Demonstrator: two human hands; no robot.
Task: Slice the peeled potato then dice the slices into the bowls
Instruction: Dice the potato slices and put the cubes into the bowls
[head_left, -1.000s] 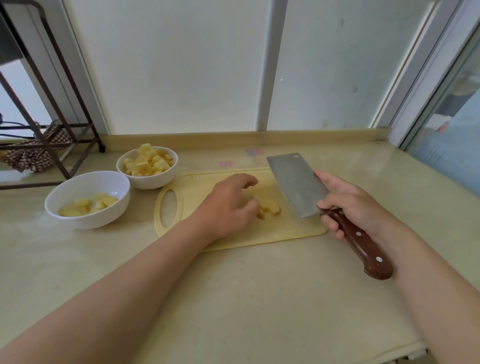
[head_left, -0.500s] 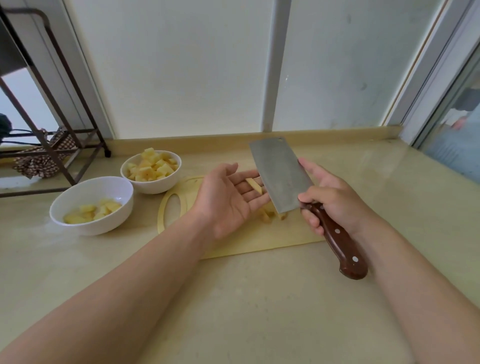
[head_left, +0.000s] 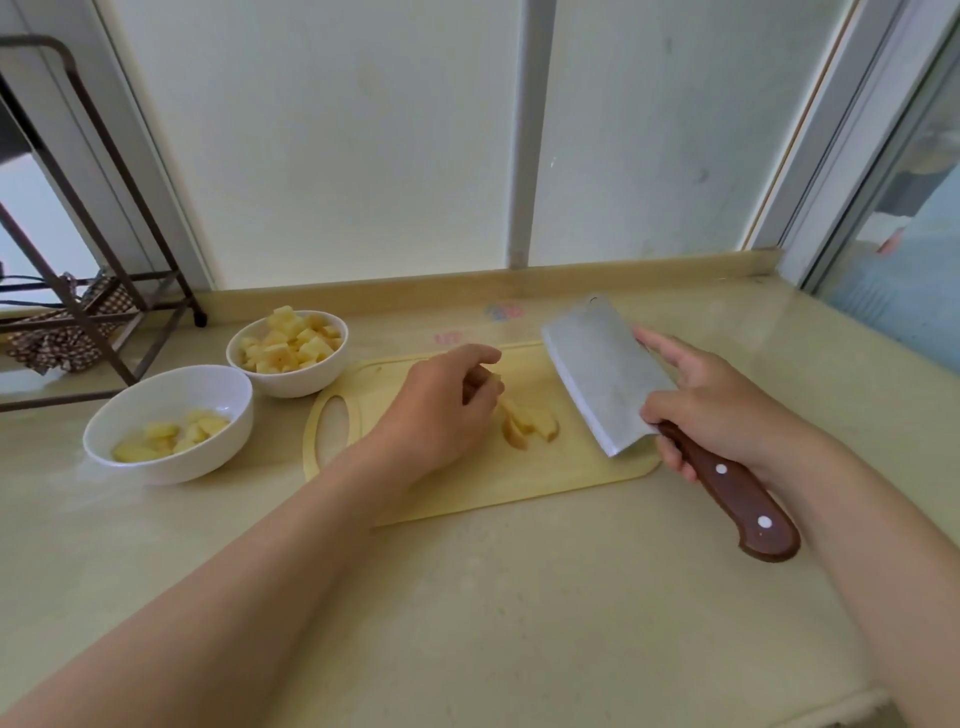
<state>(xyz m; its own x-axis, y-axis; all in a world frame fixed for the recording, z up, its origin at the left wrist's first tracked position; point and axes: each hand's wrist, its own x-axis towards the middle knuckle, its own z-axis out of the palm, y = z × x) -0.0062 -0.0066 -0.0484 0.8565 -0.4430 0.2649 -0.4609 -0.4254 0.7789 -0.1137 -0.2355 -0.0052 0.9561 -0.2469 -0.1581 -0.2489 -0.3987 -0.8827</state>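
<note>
A few pale potato pieces (head_left: 527, 426) lie in the middle of the yellow cutting board (head_left: 483, 483). My left hand (head_left: 441, 410) hovers palm down just left of them, its fingertips pinching a small potato piece. My right hand (head_left: 717, 410) grips the brown handle of a cleaver (head_left: 602, 374), whose blade is raised and tilted over the board's right end. Two white bowls stand left of the board: the near bowl (head_left: 171, 423) holds a few potato chunks, the far bowl (head_left: 288, 353) is heaped with diced potato.
A dark metal rack (head_left: 78, 249) with a checked cloth stands at the far left on the beige counter (head_left: 519, 613). A low ledge and a white wall close off the back. A glass pane borders the right side.
My left hand turned from palm up beside the blade to palm down over the board, now with a piece in its fingertips. The cleaver moved right, away from that hand.
</note>
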